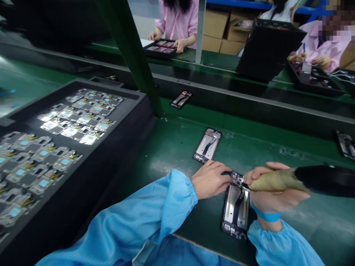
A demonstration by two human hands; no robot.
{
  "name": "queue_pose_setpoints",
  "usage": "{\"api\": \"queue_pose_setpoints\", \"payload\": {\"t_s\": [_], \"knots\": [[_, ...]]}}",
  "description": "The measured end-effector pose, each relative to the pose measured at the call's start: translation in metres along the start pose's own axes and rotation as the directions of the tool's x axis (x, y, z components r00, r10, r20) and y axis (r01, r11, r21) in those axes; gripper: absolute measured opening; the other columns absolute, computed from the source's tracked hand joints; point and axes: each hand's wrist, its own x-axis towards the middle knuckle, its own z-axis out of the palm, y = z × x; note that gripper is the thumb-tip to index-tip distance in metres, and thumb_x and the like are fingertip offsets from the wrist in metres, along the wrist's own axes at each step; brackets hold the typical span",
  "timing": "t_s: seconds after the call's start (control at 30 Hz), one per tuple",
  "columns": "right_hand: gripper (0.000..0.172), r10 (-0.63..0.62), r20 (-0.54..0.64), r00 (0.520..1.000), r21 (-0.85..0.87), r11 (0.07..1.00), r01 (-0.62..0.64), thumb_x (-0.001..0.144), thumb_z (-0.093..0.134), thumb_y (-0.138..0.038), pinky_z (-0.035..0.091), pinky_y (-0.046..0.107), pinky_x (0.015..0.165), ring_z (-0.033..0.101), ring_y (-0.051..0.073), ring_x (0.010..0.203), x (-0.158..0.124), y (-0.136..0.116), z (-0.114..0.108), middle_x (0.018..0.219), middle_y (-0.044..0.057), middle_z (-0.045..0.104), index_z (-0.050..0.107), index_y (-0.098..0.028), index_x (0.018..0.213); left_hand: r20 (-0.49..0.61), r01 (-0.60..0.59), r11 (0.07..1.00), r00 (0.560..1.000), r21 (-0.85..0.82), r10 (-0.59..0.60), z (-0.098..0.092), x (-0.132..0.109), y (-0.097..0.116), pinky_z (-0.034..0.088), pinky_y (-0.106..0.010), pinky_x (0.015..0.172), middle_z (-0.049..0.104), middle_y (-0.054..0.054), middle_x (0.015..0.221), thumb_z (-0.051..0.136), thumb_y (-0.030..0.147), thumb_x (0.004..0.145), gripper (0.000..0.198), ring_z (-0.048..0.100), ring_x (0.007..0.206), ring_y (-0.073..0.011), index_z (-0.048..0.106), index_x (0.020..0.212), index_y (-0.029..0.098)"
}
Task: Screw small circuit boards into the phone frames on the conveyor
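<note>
An open phone frame (235,208) lies on the green bench in front of me, its top end toward my hands. My left hand (209,179) rests on the bench with its fingertips touching the frame's top edge, on a small part there. My right hand (270,192) is closed around an electric screwdriver (299,179) with a tan-wrapped grip and black body, its tip at the frame's top end. A second phone frame (207,145) lies a little farther back on the bench.
Black trays (130,111) filled with several small silver parts stand at my left. A green post (130,51) rises behind them. More phone frames (181,99) lie on the conveyor beyond. Other people in pink coats (180,22) work at black trays across the line.
</note>
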Motion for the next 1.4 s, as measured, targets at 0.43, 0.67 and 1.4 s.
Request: {"api": "queue_pose_setpoints", "payload": {"t_s": [0.43,0.67,1.4], "knots": [[0.064,0.024,0.145,0.989,0.036,0.999,-0.029,0.093,0.044,-0.087,0.047,0.036,0.040,0.054,0.022,0.040,-0.012,0.021,-0.001,0.060,-0.001,0.059,0.067,-0.029,0.105,-0.008,-0.018,1.000,1.000,0.015,0.018,0.000,0.001,0.000,0.047,-0.041,0.103,0.072,-0.007,0.138,0.062,0.032,0.110,0.020,0.064,0.128,-0.0253,0.080,0.114,0.023],[0.070,0.024,0.043,0.999,0.037,0.999,-0.026,0.089,0.048,-0.093,0.047,0.034,0.041,0.053,0.020,0.041,0.001,0.013,0.002,0.061,-0.003,0.059,0.063,-0.027,0.106,0.027,-0.145,0.984,0.989,-0.100,0.148,0.003,-0.004,0.016,0.052,-0.038,0.093,0.073,-0.011,0.125,0.073,0.045,0.103,0.027,0.067,0.112,-0.0247,0.075,0.104,0.019],[0.065,-0.109,-0.233,0.966,-0.042,0.994,0.102,0.099,0.048,-0.081,0.045,0.030,0.037,0.054,0.018,0.039,0.033,0.025,-0.036,0.061,-0.001,0.059,0.061,-0.019,0.105,-0.006,0.272,0.908,0.959,0.318,-0.285,0.023,0.192,-0.065,0.051,-0.039,0.123,0.056,-0.017,0.164,0.039,0.003,0.107,0.054,0.052,0.154,-0.0272,0.059,0.156,0.014]]}}
